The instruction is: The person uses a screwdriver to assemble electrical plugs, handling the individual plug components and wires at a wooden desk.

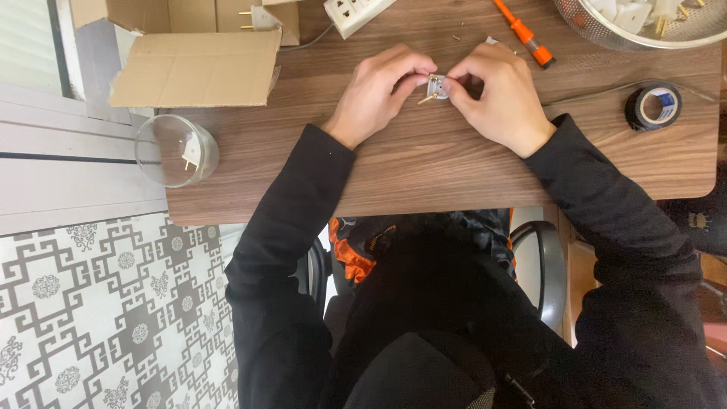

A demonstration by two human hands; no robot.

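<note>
- Left hand and right hand: fingers of both clamped on a small plug part, above the worktop at 12 o'clock.
- Risk: it may slip; the brass pins are tiny.

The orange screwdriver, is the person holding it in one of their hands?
No, the orange screwdriver lies on the table beyond the right hand, while both hands pinch a small plug part.

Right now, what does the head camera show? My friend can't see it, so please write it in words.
Two hands, the left hand and right hand, pinch a small plug part with brass prongs over a wooden table. Nearby lie an orange screwdriver, black tape roll and glass bowl.
</note>
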